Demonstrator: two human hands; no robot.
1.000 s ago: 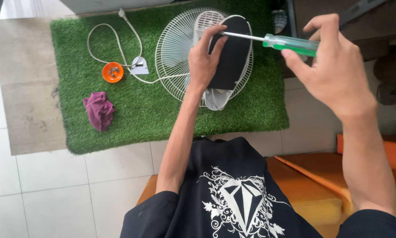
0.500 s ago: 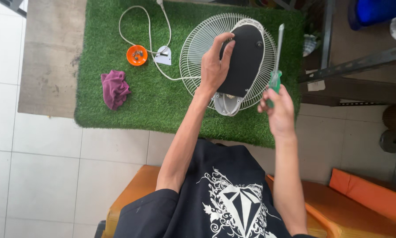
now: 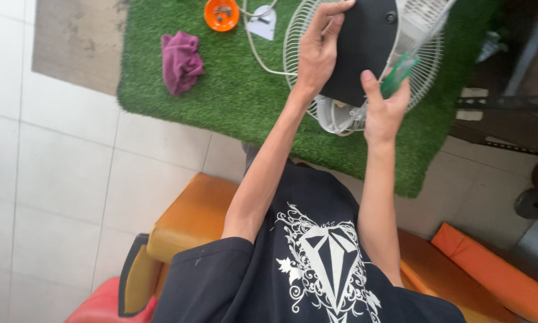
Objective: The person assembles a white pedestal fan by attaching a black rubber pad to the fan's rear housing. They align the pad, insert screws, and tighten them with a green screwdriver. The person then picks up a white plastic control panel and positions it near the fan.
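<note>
A white fan with a round wire guard (image 3: 427, 78) lies on a green turf mat (image 3: 239, 96). Its black rear motor cover (image 3: 364, 45) faces up. My left hand (image 3: 319, 51) grips the cover's left edge. My right hand (image 3: 385, 110) sits at the cover's lower right edge and holds a green-handled screwdriver (image 3: 399, 69), whose shaft points up and to the right across the guard. The white fan neck (image 3: 337, 116) pokes out below the cover.
An orange dish (image 3: 221, 12) with small screws, a white plug on a cord (image 3: 261, 21) and a crumpled purple cloth (image 3: 182, 63) lie on the mat's left part. An orange seat (image 3: 188, 218) is under me. Dark metal framing (image 3: 508, 101) stands at right.
The view has tilted down and the fan has shifted up the frame. My right hand, with the screwdriver, has moved in from beside the guard to the cover's lower right edge.
</note>
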